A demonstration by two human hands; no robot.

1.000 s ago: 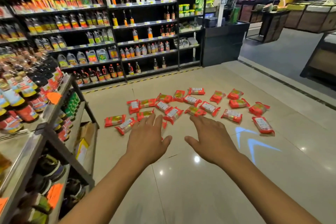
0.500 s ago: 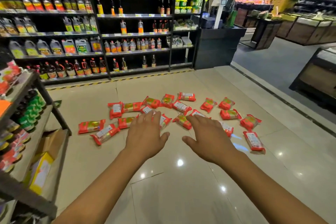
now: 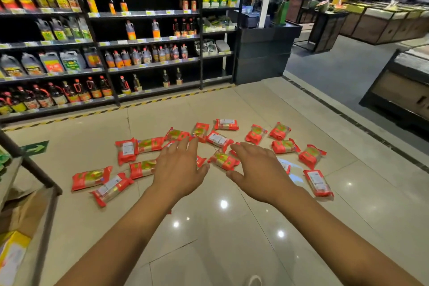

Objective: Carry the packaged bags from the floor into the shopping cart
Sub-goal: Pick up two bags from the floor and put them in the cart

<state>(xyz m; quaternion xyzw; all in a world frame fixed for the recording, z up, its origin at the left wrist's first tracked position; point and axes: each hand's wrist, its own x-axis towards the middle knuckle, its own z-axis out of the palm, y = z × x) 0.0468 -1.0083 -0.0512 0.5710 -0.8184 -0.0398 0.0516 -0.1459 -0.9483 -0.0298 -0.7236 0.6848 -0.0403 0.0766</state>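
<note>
Several red packaged bags [image 3: 224, 160] lie scattered on the beige tiled floor [image 3: 220, 239] ahead of me. My left hand [image 3: 178, 167] is stretched forward, palm down, fingers straight, in front of the middle of the pile and holding nothing. Beside it my right hand [image 3: 260, 169] reaches out the same way, fingers relaxed and empty, covering a few bags. One bag [image 3: 318, 183] lies apart at the right, another pair [image 3: 102, 183] at the left. No shopping cart is in view.
A tall black shelf of bottles [image 3: 139, 58] runs along the back. A low shelf rack [image 3: 27, 193] with boxes stands at my left. A dark counter [image 3: 262, 53] sits behind the pile, and a display stand [image 3: 399, 90] at the right.
The view has swung right and closed in on the bags. Both hands stay outstretched and empty, now overlapping the pile more.
</note>
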